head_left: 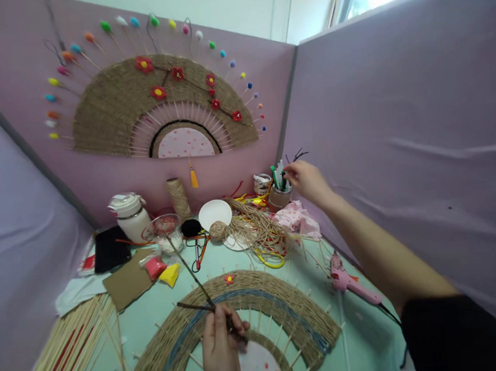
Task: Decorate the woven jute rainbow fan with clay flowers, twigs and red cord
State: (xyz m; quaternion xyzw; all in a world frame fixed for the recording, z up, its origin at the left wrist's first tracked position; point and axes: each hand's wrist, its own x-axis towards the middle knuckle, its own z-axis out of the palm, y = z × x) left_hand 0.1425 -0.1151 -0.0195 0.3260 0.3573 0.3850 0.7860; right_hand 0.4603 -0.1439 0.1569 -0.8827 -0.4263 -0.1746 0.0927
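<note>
My left hand is closed around a forked brown twig, held above a woven twine fan with a blue band. A small red flower sits on the fan's upper edge. At the back right, my right hand reaches to a cup of green- and white-handled tools, its fingers pinched together at the rim. What they grip is hidden. Dark thin twigs stick up just behind that hand.
A pink glue gun with a cord lies at the right. Loose twine, a twine spool, a white jar and thin sticks lie around. A finished-looking fan hangs on the back panel.
</note>
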